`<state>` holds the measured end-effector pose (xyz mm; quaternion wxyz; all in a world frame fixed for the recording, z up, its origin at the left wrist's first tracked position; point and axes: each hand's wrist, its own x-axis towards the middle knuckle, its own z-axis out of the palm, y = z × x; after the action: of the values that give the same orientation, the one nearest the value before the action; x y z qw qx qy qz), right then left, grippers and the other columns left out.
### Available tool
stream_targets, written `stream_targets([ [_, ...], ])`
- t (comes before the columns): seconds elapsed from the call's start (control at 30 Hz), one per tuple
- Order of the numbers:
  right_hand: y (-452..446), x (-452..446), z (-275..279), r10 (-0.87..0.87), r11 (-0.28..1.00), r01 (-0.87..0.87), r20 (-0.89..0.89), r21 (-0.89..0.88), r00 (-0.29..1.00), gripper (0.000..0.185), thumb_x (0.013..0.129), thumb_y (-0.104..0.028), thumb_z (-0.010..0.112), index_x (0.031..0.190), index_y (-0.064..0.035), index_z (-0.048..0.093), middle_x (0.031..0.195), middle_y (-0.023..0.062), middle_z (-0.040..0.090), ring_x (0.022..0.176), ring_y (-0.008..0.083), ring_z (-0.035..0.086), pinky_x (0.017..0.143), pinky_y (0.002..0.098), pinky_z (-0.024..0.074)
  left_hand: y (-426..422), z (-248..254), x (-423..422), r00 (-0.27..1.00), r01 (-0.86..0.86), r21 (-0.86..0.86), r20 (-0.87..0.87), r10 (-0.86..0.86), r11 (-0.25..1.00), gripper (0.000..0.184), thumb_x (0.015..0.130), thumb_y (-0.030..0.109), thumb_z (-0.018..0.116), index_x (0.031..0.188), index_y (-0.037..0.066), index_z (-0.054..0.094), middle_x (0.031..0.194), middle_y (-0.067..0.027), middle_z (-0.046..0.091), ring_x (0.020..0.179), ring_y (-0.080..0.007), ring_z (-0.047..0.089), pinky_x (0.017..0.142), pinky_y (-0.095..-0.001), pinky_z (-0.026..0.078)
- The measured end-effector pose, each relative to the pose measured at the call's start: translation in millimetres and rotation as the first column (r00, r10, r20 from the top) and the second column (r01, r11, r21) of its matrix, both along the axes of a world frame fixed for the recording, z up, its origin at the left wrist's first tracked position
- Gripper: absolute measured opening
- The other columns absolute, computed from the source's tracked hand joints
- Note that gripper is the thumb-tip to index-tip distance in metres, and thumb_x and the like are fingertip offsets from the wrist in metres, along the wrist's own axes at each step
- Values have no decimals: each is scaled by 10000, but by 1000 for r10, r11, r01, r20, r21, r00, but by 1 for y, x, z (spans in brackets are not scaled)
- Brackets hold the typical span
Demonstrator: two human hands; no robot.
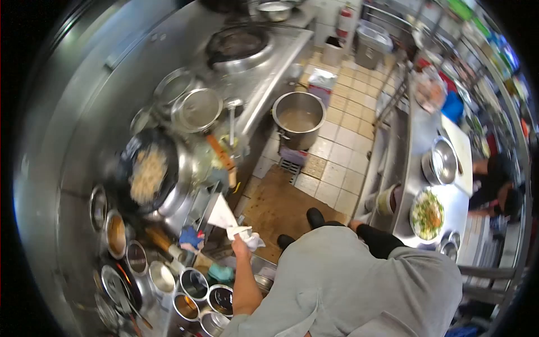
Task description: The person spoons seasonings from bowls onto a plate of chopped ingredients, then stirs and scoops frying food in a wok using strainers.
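Observation:
My left hand point(240, 244) is closed around a bunched white cloth point(250, 238), in front of the stove edge. A flat, white, pointed piece point(222, 212) extends up and left from it; whether it is part of the cloth I cannot tell. Farther left, a dark wok point(168, 188) holds pale, blurred food point(148, 175). A ladle point(232, 121) and a wooden-handled strainer point(199, 110) lie beyond it. On my right side, a small bit of skin, apparently my right hand point(355, 225), shows at the end of a black sleeve. Its fingers are hidden.
Several seasoning pots point(194, 283) stand at lower left. A large metal pot point(299, 119) stands ahead on the tiled floor. On the right counter point(401, 210) are a bowl of chopped vegetables point(427, 214), a steel bowl point(441, 162) and a cutting board point(461, 157). Another person point(494, 180) is beyond it.

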<state>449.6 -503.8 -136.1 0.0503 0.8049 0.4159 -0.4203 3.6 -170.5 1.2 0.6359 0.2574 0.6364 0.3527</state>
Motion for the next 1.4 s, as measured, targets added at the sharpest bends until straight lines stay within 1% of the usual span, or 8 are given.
stream_targets([
  [0.2, 59, 18, 58, -97, 991, 92, 50, 100, 994, 332, 817, -328, 579, 893, -52, 747, 956, 215, 718, 877, 359, 699, 782, 456, 550, -18, -15, 24, 971, 178, -119, -141, -194, 977, 414, 944, 377, 619, 1055, -21, 644, 837, -85, 629, 715, -226, 627, 568, -369, 491],
  [0.33, 78, 40, 120, -314, 949, 316, -72, 18, 947, 297, 771, -254, 572, 837, -42, 769, 903, 227, 718, 888, 364, 707, 779, 461, 555, -2, -58, 22, 344, 768, -422, -361, -867, 481, 237, 923, 251, 648, 956, 21, 699, 741, -67, 658, 757, -225, 661, 628, -376, 518],
  [0.43, 75, 44, 62, -439, 891, 443, -52, 102, 897, 316, 753, -215, 588, 913, -9, 765, 988, 245, 709, 950, 372, 700, 822, 449, 555, 16, -82, 38, 48, 982, -106, -657, -752, 154, 266, 924, 264, 665, 1014, 18, 709, 854, -79, 715, 827, -202, 678, 746, -344, 532],
  [0.67, 52, 55, 80, -523, 845, 533, -134, 47, 842, 351, 786, -199, 594, 995, 46, 731, 1061, 261, 691, 1015, 381, 681, 878, 444, 544, -15, 55, 168, 253, 936, -127, -410, -876, 329, 335, 950, 191, 658, 1196, -31, 613, 908, -58, 676, 770, -119, 609, 705, -266, 503],
  [0.77, 46, 65, 83, -525, 844, 535, -151, 31, 837, 355, 787, -200, 600, 1001, 54, 727, 1064, 267, 688, 1021, 388, 677, 883, 444, 543, -9, 12, 156, 502, 838, -123, -211, -839, 532, 322, 961, 179, 639, 1213, -17, 596, 829, -33, 636, 718, -91, 568, 652, -253, 488],
  [0.9, 45, 80, 68, -524, 841, 533, -104, 97, 845, 265, 732, -217, 633, 818, 3, 755, 808, 229, 709, 741, 364, 710, 713, 455, 559, -3, -10, 124, 127, 962, -146, -512, -849, 231, 242, 948, 193, 659, 1098, 5, 679, 924, -61, 712, 792, -111, 638, 703, -289, 518],
  [1.03, 50, 104, 28, -324, 940, 334, -122, 74, 938, 256, 808, -234, 595, 749, -38, 749, 683, 165, 708, 577, 286, 698, 598, 388, 584, -33, 3, 103, 67, 908, -323, -517, -853, 267, 234, 891, 222, 641, 937, 7, 721, 817, -90, 716, 704, -177, 657, 654, -320, 520],
  [1.4, 99, 141, 9, -377, 919, 387, -453, -76, 807, 164, 863, -60, 562, 726, -10, 638, 677, 157, 665, 538, 267, 665, 480, 444, 552, -74, -19, 79, 361, 770, -321, -494, -791, 551, 345, 873, 382, 573, 886, 70, 720, 843, -130, 724, 801, -310, 690, 740, -422, 532],
])
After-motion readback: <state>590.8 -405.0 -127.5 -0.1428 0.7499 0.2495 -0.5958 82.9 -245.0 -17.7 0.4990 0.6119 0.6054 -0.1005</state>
